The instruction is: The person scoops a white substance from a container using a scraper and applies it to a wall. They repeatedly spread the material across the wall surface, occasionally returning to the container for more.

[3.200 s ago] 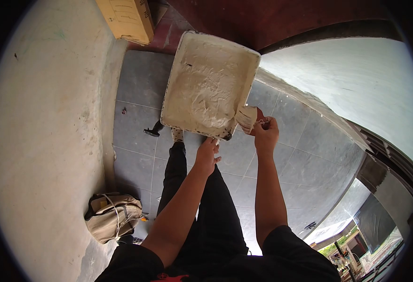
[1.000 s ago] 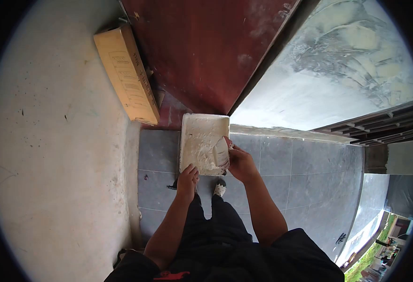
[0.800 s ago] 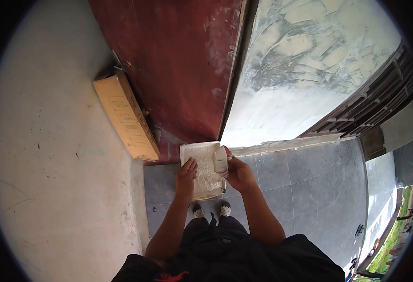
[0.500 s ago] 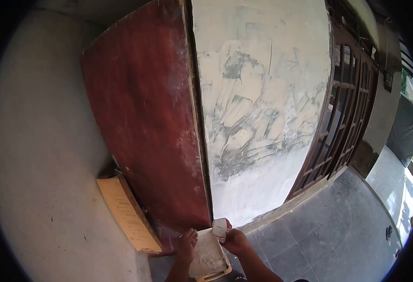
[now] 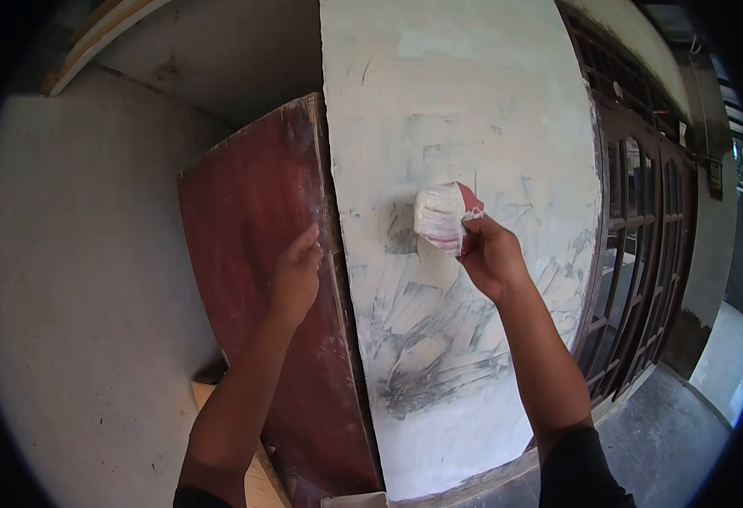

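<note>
In my right hand (image 5: pixel 494 258), closed around its red edge, is a putty spreader (image 5: pixel 442 218) whose blade is thickly coated in white putty. It overlaps the upper middle of the patchy white wall (image 5: pixel 465 102), close to a grey bare spot. My left hand (image 5: pixel 295 275) is raised in front of the dark red wooden panel (image 5: pixel 244 195), near its right edge, fingers loosely bent and nothing in them. Only the rim of the putty tray (image 5: pixel 354 501) shows at the bottom. Putty strokes and grey streaks cover the wall's middle.
A brown wooden door with glass panes (image 5: pixel 634 237) stands right of the wall. Grey floor tiles (image 5: pixel 634 440) lie at lower right. A cardboard box (image 5: pixel 261 478) sits low beside the panel. A plain grey wall (image 5: pixel 92 279) closes off the left.
Both hands have risen from the tray near the floor to mid-wall height. The right hand carries the spreader up with putty on it, and the view has tilted upward.
</note>
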`<control>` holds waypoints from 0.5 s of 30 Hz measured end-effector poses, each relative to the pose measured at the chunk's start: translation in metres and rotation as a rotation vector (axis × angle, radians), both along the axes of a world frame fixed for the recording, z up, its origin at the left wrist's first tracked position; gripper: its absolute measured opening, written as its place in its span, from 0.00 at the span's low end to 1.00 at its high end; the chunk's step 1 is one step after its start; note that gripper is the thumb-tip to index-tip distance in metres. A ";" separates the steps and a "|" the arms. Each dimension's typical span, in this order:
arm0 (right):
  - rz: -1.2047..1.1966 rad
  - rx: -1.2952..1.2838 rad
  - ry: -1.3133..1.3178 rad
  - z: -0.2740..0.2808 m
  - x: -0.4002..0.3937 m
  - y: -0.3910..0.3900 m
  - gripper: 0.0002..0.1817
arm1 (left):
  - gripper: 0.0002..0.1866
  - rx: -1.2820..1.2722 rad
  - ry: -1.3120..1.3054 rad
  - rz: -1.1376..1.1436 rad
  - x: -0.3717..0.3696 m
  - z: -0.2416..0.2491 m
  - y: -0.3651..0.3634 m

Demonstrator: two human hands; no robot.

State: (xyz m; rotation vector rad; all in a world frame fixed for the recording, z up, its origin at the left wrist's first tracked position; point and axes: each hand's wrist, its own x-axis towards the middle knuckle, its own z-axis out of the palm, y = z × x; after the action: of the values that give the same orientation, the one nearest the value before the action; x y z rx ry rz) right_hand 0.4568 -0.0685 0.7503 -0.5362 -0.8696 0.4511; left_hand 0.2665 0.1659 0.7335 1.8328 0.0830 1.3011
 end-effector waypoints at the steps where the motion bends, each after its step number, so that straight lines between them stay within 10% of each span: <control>1: -0.096 0.009 -0.065 0.040 -0.003 -0.001 0.14 | 0.24 0.094 -0.015 0.116 0.007 0.033 0.000; 8: -0.623 -0.033 -0.715 0.226 0.020 0.040 0.13 | 0.25 0.457 0.017 0.562 0.030 0.178 0.021; 15: -1.440 -0.096 -1.006 0.279 -0.035 0.048 0.14 | 0.24 0.747 -0.073 0.749 0.050 0.177 0.041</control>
State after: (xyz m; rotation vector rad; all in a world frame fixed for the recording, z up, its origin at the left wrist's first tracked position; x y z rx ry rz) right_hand 0.4219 -0.0204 1.0294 -1.3457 -1.1383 -1.2008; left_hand 0.3161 0.2065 0.9108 2.5018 0.2983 2.1184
